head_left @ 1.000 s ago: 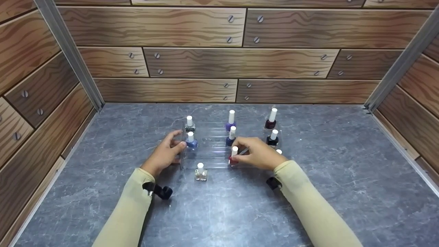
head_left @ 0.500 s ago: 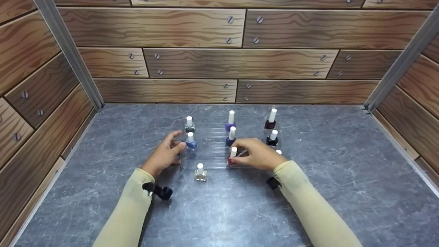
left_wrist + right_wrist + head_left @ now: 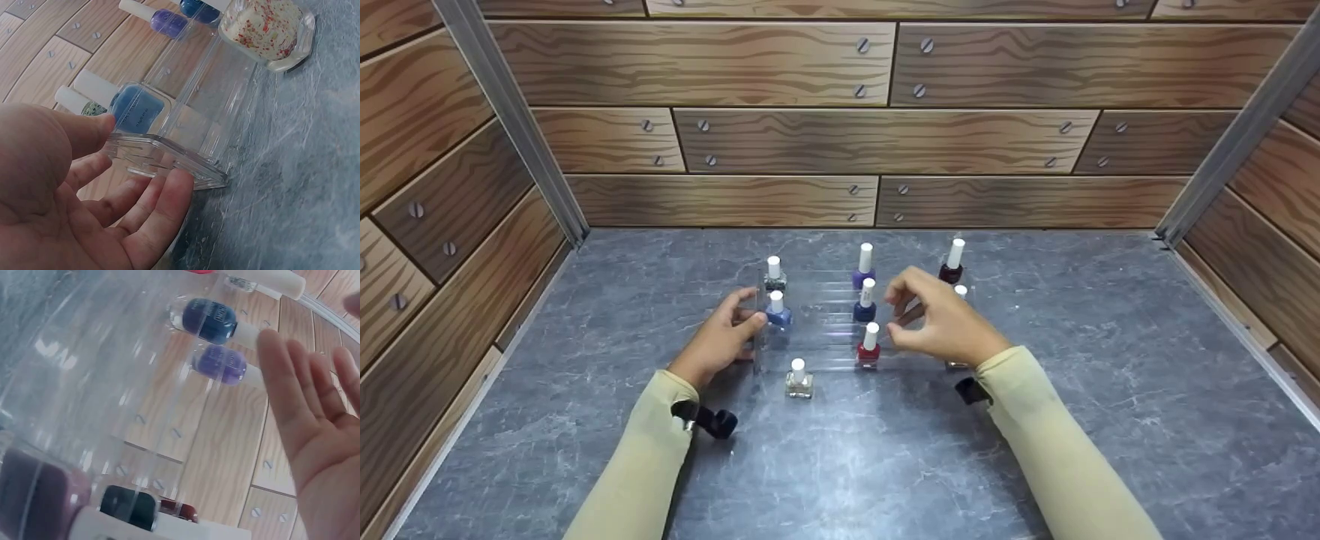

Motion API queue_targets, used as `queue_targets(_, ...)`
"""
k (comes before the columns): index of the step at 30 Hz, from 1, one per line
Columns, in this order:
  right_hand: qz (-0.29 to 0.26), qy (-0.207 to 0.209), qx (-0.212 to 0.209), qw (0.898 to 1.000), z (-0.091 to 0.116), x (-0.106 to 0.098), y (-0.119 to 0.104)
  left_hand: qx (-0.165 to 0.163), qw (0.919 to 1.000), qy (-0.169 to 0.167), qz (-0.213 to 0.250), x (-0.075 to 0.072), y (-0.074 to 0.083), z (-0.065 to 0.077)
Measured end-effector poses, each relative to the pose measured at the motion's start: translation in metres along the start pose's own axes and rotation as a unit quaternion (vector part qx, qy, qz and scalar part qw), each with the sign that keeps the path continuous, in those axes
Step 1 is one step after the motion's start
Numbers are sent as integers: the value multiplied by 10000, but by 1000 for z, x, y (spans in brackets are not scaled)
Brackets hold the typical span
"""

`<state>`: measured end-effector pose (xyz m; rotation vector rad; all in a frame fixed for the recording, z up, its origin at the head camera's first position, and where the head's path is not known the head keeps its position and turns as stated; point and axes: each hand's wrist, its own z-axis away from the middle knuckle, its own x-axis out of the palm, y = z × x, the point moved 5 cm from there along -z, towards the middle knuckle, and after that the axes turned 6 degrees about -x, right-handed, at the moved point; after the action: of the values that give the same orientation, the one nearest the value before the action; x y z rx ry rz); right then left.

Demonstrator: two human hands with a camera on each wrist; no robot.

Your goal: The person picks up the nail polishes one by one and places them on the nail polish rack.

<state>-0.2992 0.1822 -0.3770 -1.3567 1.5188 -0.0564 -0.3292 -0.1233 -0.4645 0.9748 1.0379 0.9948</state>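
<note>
A clear stepped display rack (image 3: 821, 330) stands on the table with nail polish bottles on its tiers. My left hand (image 3: 720, 337) holds its left side panel (image 3: 169, 154), thumb at the edge beside a light blue bottle (image 3: 138, 107) and fingers against the outer face. My right hand (image 3: 941, 319) hovers over the rack's right half with thumb and fingers apart and nothing between them. Just left of its fingertips, a red nail polish bottle (image 3: 868, 352) stands upright on the lowest tier. Behind that are a dark blue bottle (image 3: 865, 310) and a purple bottle (image 3: 863, 277).
In front of the rack, a clear glittery bottle (image 3: 799, 385) stands on the grey marbled table (image 3: 840, 465). A green glitter bottle (image 3: 775, 280) sits at the back left and a dark red bottle (image 3: 952, 272) at the back right. My right hand partly hides other bottles.
My right hand has let go of the red nail polish bottle and moved up and right, away from it. The red bottle shifted slightly left earlier. My left hand stays on the rack.
</note>
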Motion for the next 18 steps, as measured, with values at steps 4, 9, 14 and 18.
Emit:
queue_targets(4, 422, 450, -443, 9971, -1, -7, -10, 7, 10000, 15, 7, 0, -1, 0)
queue_targets(9, 871, 489, -589, 9933, -1, -8, -19, 11, 10000, 32, 2, 1, -1, 1)
queue_targets(14, 725, 315, -616, 9950, -3, -4, -26, 43, 10000, 19, -35, 1, -2, 1)
queue_targets(18, 601, 211, -685, 9956, -4, -1, -31, 54, 10000, 7, -49, 1, -1, 0)
